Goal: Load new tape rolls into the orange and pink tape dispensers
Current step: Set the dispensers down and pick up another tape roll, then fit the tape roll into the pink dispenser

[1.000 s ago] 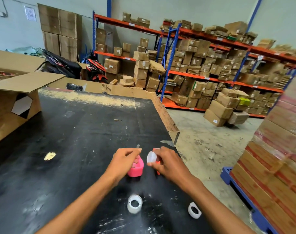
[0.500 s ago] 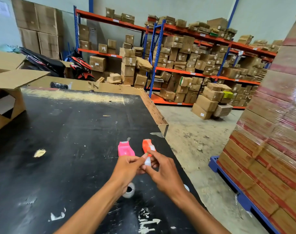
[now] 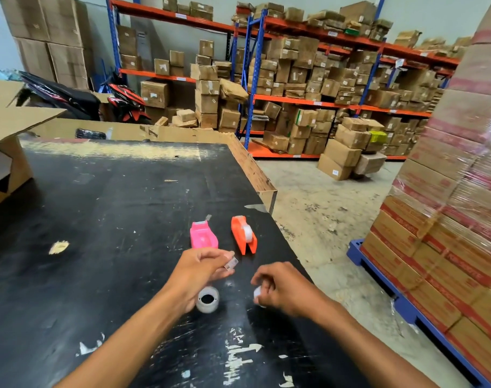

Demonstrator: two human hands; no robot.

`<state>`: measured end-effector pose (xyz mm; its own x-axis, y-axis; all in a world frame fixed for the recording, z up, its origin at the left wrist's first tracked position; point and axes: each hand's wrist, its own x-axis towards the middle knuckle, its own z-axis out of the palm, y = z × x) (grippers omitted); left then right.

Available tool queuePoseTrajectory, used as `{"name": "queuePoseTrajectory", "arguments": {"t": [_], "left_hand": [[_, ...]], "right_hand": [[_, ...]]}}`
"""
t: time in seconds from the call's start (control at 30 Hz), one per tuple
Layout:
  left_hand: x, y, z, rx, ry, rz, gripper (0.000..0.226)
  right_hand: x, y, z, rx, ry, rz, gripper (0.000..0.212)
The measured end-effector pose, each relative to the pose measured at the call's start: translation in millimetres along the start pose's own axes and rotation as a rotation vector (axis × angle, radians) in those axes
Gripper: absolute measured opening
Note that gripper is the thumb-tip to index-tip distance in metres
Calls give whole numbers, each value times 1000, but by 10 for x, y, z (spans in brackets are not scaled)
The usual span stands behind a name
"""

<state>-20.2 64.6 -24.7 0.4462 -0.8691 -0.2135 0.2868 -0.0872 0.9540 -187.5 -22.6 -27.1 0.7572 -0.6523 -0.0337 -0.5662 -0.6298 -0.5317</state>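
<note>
Warehouse racking stacked with cartons filled the background, and a scuffed black bench (image 3: 104,219) carried the work. Both dispensers lay just beyond my hands, toward the bench's right edge, their long axes running away from me. The pink tape dispenser (image 3: 203,236) sat nearly straight ahead of my left hand (image 3: 200,271), which pinched a small clear piece (image 3: 230,263) I couldn't identify. The orange tape dispenser (image 3: 243,234), a roll showing in its slot, lay ahead between the two hands. My right hand (image 3: 280,288) was curled around a small white roll (image 3: 257,293). Another tape roll (image 3: 207,299) rested flat on the bench, partly beneath my left hand. Nothing stood between hands and dispensers; I judged the left hand nearer the pink one.
</note>
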Motion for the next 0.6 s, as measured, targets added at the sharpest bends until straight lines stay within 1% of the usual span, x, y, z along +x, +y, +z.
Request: {"name": "queuePoseTrajectory", "arguments": {"t": [0.07, 0.13, 0.27, 0.3, 0.37, 0.43, 0.47, 0.53, 0.6], "left_hand": [[-16, 25, -30, -15, 9, 3, 7], [-42, 28, -59, -40, 12, -8, 11], [-94, 61, -136, -89, 40, -4, 14], [-102, 77, -154, -115, 56, 8, 14], [-123, 105, -219, -147, 88, 33, 16], [-164, 137, -303, -159, 116, 51, 18], [-191, 147, -330, -168, 119, 57, 17], [-225, 148, -415, -201, 168, 72, 15], [-267, 152, -472, -239, 226, 72, 15]], "right_hand": [[13, 37, 82, -117, -138, -13, 25], [46, -10, 75, -151, -199, -41, 27], [224, -173, -96, -164, -163, -96, 19], [287, -210, -108, -150, -157, -107, 21], [406, -308, -46, -116, -194, -128, 35], [500, -405, 93, -180, -228, -153, 52], [505, -434, 169, -229, -220, -164, 58], [554, -500, 315, -276, -216, -233, 62], [602, -523, 417, -232, -235, -274, 59]]}}
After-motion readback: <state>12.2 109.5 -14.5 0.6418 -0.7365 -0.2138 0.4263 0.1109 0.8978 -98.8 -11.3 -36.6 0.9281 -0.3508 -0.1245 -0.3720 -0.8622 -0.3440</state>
